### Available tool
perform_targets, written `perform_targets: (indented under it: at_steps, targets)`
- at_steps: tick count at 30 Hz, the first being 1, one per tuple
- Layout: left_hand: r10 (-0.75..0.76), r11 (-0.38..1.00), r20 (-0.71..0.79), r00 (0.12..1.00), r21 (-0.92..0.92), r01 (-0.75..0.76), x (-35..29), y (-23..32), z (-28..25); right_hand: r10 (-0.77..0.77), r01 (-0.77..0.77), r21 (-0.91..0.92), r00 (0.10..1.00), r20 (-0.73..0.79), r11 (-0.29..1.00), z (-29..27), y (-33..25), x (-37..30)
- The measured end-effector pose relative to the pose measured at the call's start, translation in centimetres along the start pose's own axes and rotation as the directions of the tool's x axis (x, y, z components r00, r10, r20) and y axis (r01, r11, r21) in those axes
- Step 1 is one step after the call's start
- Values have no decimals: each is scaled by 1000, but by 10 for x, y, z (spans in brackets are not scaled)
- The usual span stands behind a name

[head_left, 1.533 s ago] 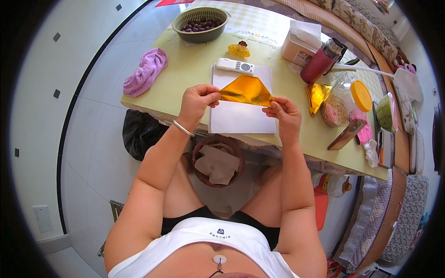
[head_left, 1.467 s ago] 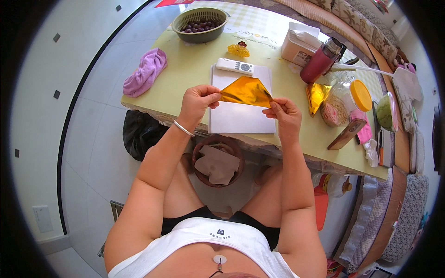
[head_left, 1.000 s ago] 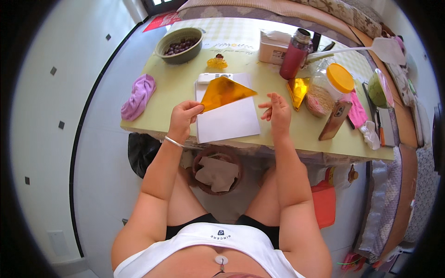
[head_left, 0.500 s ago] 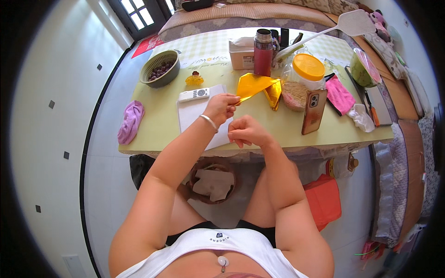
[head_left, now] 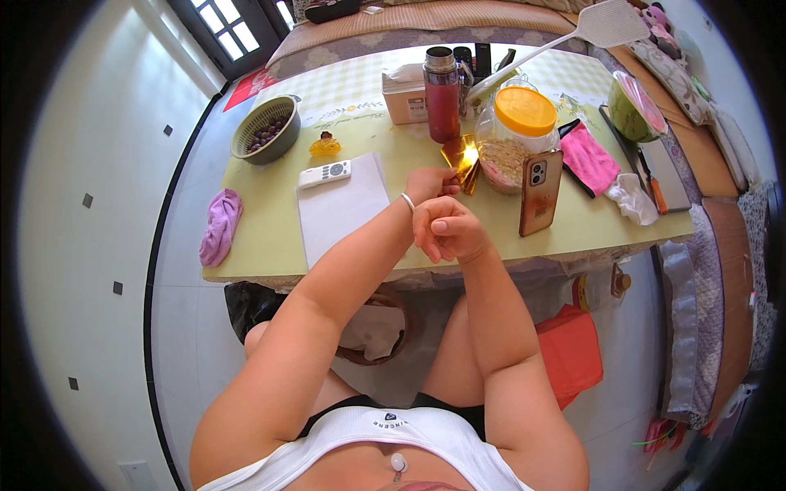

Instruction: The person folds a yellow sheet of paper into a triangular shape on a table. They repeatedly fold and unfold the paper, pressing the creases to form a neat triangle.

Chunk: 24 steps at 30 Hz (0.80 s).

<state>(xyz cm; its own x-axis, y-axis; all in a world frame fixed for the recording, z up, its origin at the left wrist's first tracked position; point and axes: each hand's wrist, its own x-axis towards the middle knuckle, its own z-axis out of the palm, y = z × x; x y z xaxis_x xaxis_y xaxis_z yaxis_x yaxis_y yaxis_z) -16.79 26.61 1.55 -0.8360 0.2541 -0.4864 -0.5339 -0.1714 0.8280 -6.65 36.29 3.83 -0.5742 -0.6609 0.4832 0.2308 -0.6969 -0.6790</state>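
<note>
My left hand [head_left: 429,183] reaches across to the right and pinches the near edge of a folded gold paper [head_left: 460,154], which lies on the yellow-green table [head_left: 270,237] against a clear jar with an orange lid [head_left: 517,135]. My right hand [head_left: 447,231] hovers just below it over the table's front edge, fingers curled, with nothing in them. A white sheet [head_left: 340,209] lies flat to the left of both hands, with a white remote [head_left: 323,173] at its far corner.
A phone [head_left: 540,191] leans by the jar. Behind stand a red bottle [head_left: 442,94] and a tissue box [head_left: 403,82]. A basket bowl [head_left: 264,129], a yellow toy [head_left: 325,146] and a purple cloth [head_left: 219,226] are left; a pink cloth [head_left: 589,157] is right.
The gold paper went from above the white sheet to the right, beside the jar, carried by my left hand. My right hand let go of it and curled shut.
</note>
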Motion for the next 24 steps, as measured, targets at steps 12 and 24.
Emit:
perform_targets:
  at_steps: [12, 24]
  targets:
    - [144, 922, -82, 986, 372, -103, 1, 6, 11, 33, -33, 14, 999, 29, 999, -4, 5, 3]
    - [674, 21, 373, 637, 853, -521, -141, 18, -154, -23, -324, -746, 910, -414, 581, 5, 31, 30]
